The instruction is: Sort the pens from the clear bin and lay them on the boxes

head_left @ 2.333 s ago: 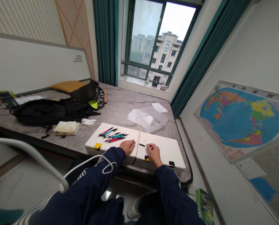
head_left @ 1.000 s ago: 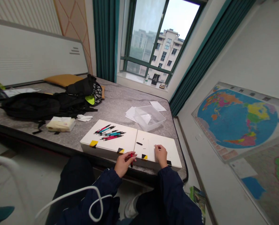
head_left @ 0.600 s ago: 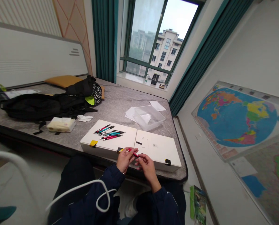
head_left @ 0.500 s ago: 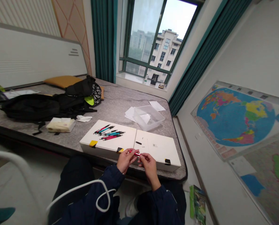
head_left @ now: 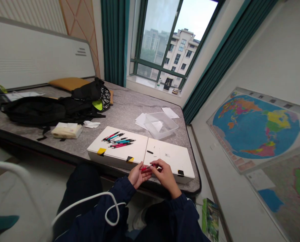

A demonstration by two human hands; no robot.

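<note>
My left hand [head_left: 137, 176] is turned palm up at the front edge of the white boxes, its thumb and fingers on a red pen barrel [head_left: 144, 168]. My right hand [head_left: 163, 173] is closed in a pinch at the pen's dark end; its fingertips partly hide that end. Just beyond, on the right white box [head_left: 180, 161], lies a small black piece [head_left: 150, 152] with tiny parts near it, too small to name. Several red, blue and black pens [head_left: 122, 141] lie in a loose group on the left white box [head_left: 137, 153].
A clear plastic bin [head_left: 169, 126] stands on papers behind the boxes. A tissue pack [head_left: 66, 130] and a black backpack [head_left: 39, 111] lie to the left on the grey surface [head_left: 124, 104]. A white cable [head_left: 89, 199] loops across my left sleeve.
My left hand has opened out more, palm upward, around the red pen. My right hand has rolled over the pen's other end, its fingers more bent. The view has shifted slightly.
</note>
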